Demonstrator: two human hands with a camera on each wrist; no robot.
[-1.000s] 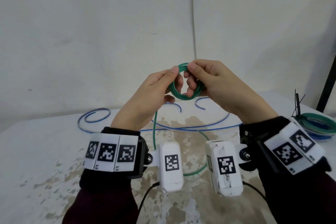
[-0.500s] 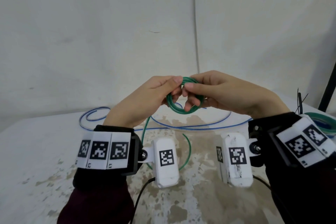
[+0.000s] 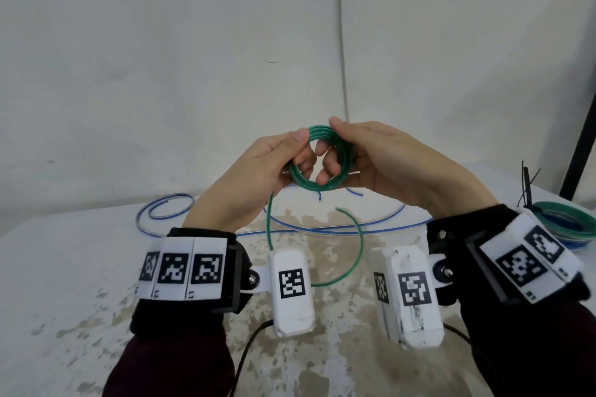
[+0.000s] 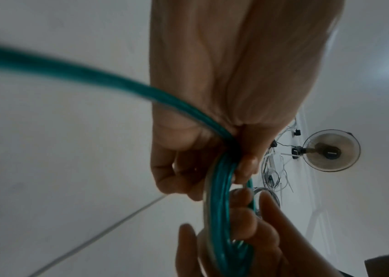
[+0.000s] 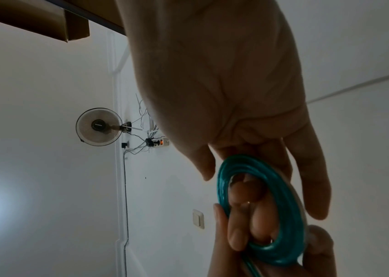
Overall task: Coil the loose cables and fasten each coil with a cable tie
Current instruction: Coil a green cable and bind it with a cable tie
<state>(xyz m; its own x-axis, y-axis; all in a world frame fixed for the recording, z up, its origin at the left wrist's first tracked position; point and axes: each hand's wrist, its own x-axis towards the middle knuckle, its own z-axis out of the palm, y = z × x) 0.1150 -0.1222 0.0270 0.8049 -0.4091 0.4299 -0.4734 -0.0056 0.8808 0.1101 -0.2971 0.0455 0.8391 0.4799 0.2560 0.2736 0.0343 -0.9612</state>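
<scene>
I hold a small green cable coil (image 3: 317, 164) up above the table with both hands. My left hand (image 3: 274, 164) pinches the coil's left side between thumb and fingers. My right hand (image 3: 364, 155) grips the right side, with fingers through the ring. The cable's loose tail (image 3: 351, 255) hangs from the coil and curves over the table to a free end. In the left wrist view the coil (image 4: 222, 215) runs between both hands' fingers. The right wrist view shows the ring (image 5: 260, 209) edge-on around my fingers. A long blue cable (image 3: 322, 229) lies loose on the table behind.
A finished coil of green and blue cable (image 3: 567, 222) lies at the right edge of the table, with black cable ties (image 3: 527, 187) sticking up beside it. The worn, stained table top (image 3: 80, 300) spreads to the left. A white wall stands close behind.
Another turn has gone onto the green coil and the loose tail on the table is shorter. Both hands have shifted their hold around the ring.
</scene>
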